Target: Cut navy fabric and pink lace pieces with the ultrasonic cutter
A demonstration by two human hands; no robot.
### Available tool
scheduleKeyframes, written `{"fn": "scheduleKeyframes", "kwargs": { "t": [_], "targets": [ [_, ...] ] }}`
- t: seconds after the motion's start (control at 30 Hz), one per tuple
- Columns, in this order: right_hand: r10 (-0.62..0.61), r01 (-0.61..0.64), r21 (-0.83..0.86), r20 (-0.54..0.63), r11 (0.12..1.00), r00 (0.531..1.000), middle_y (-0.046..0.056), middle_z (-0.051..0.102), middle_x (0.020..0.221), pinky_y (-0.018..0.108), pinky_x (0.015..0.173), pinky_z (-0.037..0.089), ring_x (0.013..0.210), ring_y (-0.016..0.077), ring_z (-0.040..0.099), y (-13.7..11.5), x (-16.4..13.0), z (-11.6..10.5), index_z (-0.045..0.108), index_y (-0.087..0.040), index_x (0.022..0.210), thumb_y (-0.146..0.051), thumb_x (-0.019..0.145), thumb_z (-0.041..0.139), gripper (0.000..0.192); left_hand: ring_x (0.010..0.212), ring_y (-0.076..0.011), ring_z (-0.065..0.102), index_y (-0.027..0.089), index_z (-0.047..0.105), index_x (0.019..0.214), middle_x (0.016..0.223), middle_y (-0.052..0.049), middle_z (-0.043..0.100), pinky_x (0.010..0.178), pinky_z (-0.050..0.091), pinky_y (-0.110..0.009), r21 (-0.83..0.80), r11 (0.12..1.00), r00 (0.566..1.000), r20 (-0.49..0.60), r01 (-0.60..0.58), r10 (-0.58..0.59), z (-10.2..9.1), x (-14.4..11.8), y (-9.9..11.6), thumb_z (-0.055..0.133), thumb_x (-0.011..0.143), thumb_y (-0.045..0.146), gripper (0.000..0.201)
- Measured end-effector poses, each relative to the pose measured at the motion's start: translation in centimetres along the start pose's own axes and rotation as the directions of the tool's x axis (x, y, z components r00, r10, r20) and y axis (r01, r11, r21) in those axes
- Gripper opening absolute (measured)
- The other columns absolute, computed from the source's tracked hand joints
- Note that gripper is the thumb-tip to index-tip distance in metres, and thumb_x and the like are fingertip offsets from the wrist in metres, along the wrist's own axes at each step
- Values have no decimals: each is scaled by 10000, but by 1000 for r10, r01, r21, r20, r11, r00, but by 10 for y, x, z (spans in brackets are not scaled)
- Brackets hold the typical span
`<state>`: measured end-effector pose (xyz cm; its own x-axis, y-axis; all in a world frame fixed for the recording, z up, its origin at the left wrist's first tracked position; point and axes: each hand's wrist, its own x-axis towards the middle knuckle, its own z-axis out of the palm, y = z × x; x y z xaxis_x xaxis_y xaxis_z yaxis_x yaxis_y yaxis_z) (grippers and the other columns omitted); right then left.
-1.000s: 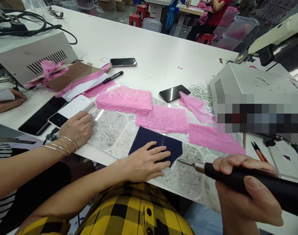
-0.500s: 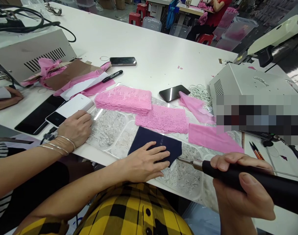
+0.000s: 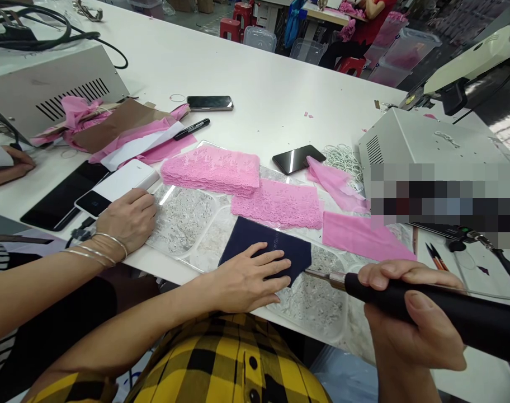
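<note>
Your left hand (image 3: 246, 277) lies flat, fingers spread, pinning the navy fabric piece (image 3: 267, 249) to the clear plate (image 3: 183, 224) on the table (image 3: 263, 106). Your right hand (image 3: 410, 322) is clamped around the black cutting pen (image 3: 426, 308); its metal tip sits just right of your left fingertips, at the fabric's corner. Keep the cloth taut, fingertips off the tip's path. A co-worker's braceleted hand (image 3: 127, 219) rests well left.

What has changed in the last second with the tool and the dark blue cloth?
Very little. The right hand keeps its grip on the black tool, whose metal tip has come to the edge of the navy cloth. The left hand stays flat on that cloth. The co-worker's hand still rests by the white device.
</note>
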<state>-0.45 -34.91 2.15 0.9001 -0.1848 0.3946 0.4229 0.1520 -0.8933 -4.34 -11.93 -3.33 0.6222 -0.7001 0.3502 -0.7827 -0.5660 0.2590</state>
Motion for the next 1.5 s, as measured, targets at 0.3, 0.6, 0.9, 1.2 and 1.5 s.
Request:
{"fn": "scheduleKeyframes", "kwargs": {
  "t": [0.3,0.6,0.9,1.2,1.5],
  "targets": [
    [27,-29,42,60,999,998,-4,591,690,306,452,429,489,131,495,-4,-7,3,605,-191,739,-227,633,588,113,1286,-265,500,166,611,1175,1328,-89,597,1097,327,-461,11,1000,1000,-5,1,-1,-1,0,1,513,966,357,300],
    [39,-45,68,93,997,995,2,592,716,312,458,442,506,129,500,-2,-9,3,615,-185,763,-217,648,583,123,1275,-260,509,167,614,1169,1307,-87,611,1081,342,-458,12,1000,1000,-25,-9,10,1,-1,-1,515,964,363,300],
    [59,-64,56,84,996,995,5,581,705,298,462,431,516,126,493,-6,-13,3,602,-186,748,-247,653,625,115,1283,-257,503,173,618,1177,1318,-103,604,1094,332,-452,13,1000,1000,-17,1,-1,1,-1,0,506,967,364,305],
    [76,-87,70,146,994,986,13,578,712,302,467,438,520,129,502,-11,-21,5,602,-175,784,-251,693,625,120,1289,-258,498,177,615,1184,1329,-104,595,1086,345,-463,15,1000,1000,-16,-1,1,3,-2,0,491,972,367,311],
    [86,-96,58,156,994,984,14,590,728,311,480,447,534,131,506,-11,-23,5,606,-180,787,-239,704,621,103,1281,-263,502,174,621,1169,1319,-93,603,1082,356,-468,16,1000,1000,-18,-4,4,5,-1,0,490,970,369,307]
  ]
}}
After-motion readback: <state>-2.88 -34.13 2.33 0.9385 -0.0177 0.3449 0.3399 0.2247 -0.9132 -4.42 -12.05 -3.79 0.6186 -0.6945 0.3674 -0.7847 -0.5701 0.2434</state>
